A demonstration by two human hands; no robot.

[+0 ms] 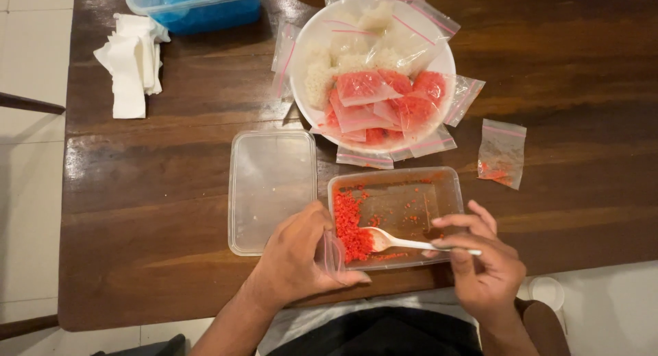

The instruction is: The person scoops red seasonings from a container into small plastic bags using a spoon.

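1. Far-left edge of the wooden table [171,191]: a loose stack of white paper napkins [130,64] lies flat. Just right of it, at the far edge, sits a blue-tinted plastic tub [195,6], cut off by the frame.
2. Left of centre: a clear rectangular lid [271,188] lies flat on the table, just beside the container, not touching it as far as you can see.
3. Your left hand [298,256] sits at the near edge, fingers curled narrow, pinching a small clear zip bag [332,253] against the container's left end. Whether the bag mouth is open, you cannot tell.
4. Centre, near edge: the clear rectangular container [411,198] holds red granules [349,226] heaped at its left end; scattered crumbs cover the rest of the floor.
5. A white plastic spoon [404,242] lies across the container, bowl in the red heap, handle pointing right.
6. Far centre: a white bowl [308,47] holds filled bags, white ones at the far side, red ones nearer you. Flat empty bags stick out from under its rim.
7. Your right hand [480,263] grips the spoon handle between thumb and fingertips, closed narrow.
8. Right of the bowl: one near-empty bag [502,152] with red residue lies alone.
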